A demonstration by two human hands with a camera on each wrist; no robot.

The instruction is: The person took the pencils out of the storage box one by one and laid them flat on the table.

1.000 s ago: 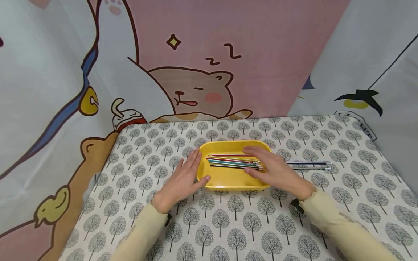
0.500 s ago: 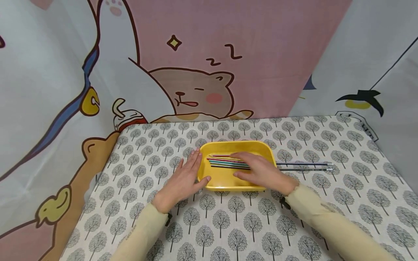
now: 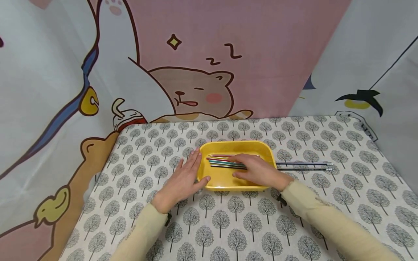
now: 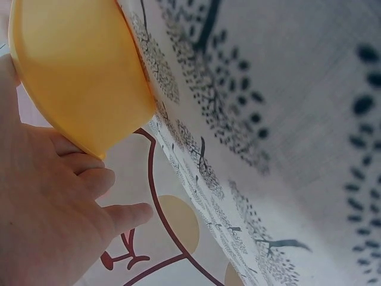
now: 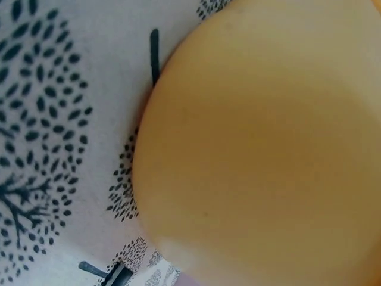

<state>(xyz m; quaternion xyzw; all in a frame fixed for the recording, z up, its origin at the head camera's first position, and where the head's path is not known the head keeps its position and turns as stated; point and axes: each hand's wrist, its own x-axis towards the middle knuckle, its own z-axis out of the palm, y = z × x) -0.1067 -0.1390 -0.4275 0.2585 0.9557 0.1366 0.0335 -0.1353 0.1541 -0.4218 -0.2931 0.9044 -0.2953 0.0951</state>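
Observation:
A yellow plastic tray [image 3: 222,183] lies on the cloth with several pencils [image 3: 218,162] side by side in it, red, teal and black among them. My left hand [image 3: 181,181] rests with straight fingers along the tray's left end, thumb over the near rim; the left wrist view shows this hand [image 4: 56,196] against the tray's outer wall [image 4: 89,77]. Over the pencils inside the tray is my right hand [image 3: 256,170], its thumb apart from the fingers, which reach the pencils and hide their right parts. The tray wall [image 5: 256,149] fills most of the right wrist view.
Two more pencils, a dark one [image 3: 303,164] and a greyish one [image 3: 303,169], lie on the cloth right of the tray. A tree-print cloth [image 3: 202,235] covers the table. Cartoon-print curtains [image 3: 261,54] stand behind and at both sides.
My right hand has moved left over the pencils, from the tray's right end toward its middle. The left hand, the tray and the two outside pencils have stayed in place.

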